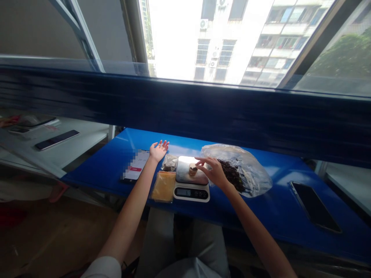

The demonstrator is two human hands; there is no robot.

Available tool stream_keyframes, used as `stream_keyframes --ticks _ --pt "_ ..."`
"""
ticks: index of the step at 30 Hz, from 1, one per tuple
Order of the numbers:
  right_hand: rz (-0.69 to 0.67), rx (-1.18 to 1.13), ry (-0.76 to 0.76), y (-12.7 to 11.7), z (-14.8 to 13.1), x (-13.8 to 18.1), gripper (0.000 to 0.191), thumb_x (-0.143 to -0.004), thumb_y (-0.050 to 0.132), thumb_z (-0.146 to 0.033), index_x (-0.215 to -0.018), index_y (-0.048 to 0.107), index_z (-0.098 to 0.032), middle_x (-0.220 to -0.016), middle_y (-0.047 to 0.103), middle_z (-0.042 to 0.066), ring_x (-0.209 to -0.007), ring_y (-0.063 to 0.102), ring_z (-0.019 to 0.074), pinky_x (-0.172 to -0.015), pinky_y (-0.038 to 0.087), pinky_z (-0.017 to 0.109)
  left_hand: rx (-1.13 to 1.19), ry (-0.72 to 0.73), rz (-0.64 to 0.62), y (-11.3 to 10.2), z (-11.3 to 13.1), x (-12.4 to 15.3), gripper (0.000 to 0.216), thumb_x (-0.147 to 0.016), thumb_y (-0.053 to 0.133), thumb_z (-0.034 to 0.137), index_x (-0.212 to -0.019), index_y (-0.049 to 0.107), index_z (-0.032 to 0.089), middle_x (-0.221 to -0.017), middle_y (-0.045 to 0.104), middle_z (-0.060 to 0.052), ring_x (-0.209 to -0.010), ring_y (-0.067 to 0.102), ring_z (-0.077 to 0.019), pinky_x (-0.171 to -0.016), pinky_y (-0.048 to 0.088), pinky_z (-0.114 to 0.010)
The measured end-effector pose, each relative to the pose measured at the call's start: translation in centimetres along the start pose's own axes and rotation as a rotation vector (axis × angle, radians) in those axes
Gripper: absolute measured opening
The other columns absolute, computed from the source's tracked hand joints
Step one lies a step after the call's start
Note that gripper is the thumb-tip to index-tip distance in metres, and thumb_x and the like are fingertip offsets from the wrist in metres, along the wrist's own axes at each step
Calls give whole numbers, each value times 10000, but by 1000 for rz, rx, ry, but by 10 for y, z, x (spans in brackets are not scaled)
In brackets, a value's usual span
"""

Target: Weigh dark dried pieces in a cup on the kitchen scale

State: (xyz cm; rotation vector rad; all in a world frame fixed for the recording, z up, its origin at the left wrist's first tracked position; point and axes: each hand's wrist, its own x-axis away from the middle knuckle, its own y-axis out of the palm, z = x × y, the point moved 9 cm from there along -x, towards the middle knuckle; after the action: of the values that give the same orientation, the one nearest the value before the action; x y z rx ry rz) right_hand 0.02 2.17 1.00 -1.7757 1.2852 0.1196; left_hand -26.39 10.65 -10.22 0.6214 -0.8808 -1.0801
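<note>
My left hand [159,151] is raised with the palm up and fingers spread, holding nothing, beside a small clear bag of greyish contents [169,163]. Over the digital kitchen scale [179,178] hovers my right hand [213,170], its thumb and index finger apart with no item visible between them. Just below those fingertips, a small light-coloured cup [192,172] with something dark in it stands on the scale's metal plate. The lit display seems to show digits like 63. Right of the scale lies an open clear plastic bag [256,173] with dark, leaf-like dried pieces [232,173].
A stack of yellowish-brown packets [164,187] lies left of the scale. Behind my left arm is a phone with a lit screen [138,164]; a dark phone [315,206] rests at right. A dark blue panel [185,108] crosses behind the blue table [101,166].
</note>
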Motion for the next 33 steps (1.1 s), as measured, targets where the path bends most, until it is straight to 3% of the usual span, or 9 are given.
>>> stream_keyframes --ticks 4,8,10,14,20,27,33 --pt "65 -79 49 -19 3 -1 239 -886 527 -329 -1062 672 -256 -944 727 30 -832 658 178 -794 473 323 3 -1 -1 1 3 3 180 -792 439 223 -935 538 179 -950 622 -115 -947 641 -219 -705 514 -301" --pt "341 103 302 -68 42 8 253 -838 540 -337 -984 698 -204 -930 733 78 -852 669 227 -776 494 342 36 25 11 0 8 5 171 -810 428 276 -920 530 193 -920 613 -101 -937 640 -219 -691 510 -295" --pt "397 222 427 -84 64 17 277 -828 528 -338 -980 705 -187 -926 734 99 -855 673 242 -781 501 347 43 48 26 0 10 6 170 -817 416 274 -923 525 198 -910 606 -92 -935 641 -213 -696 507 -291" --pt "215 328 504 -78 92 23 241 -797 549 -331 -897 724 -200 -905 743 76 -859 685 245 -801 508 347 -13 54 51 2 11 8 171 -817 409 228 -948 516 201 -905 599 -79 -929 641 -195 -716 502 -282" --pt "15 343 500 -53 92 20 226 -794 586 -350 -904 731 -216 -963 740 65 -940 679 271 -834 501 367 -17 -12 1 7 6 10 195 -830 415 237 -985 521 185 -903 605 -88 -923 646 -207 -695 511 -291" --pt "13 294 466 -58 83 18 230 -781 603 -377 -895 728 -222 -913 745 50 -889 689 250 -808 514 360 -39 -81 -48 10 -1 10 199 -824 425 256 -971 530 172 -916 611 -107 -961 634 -217 -719 516 -299" --pt "-45 265 435 -53 81 19 259 -711 671 -354 -936 719 -234 -936 736 46 -881 676 251 -793 516 367 -28 -5 -25 7 7 9 234 -826 412 315 -968 546 185 -921 612 -104 -957 635 -229 -720 516 -316"
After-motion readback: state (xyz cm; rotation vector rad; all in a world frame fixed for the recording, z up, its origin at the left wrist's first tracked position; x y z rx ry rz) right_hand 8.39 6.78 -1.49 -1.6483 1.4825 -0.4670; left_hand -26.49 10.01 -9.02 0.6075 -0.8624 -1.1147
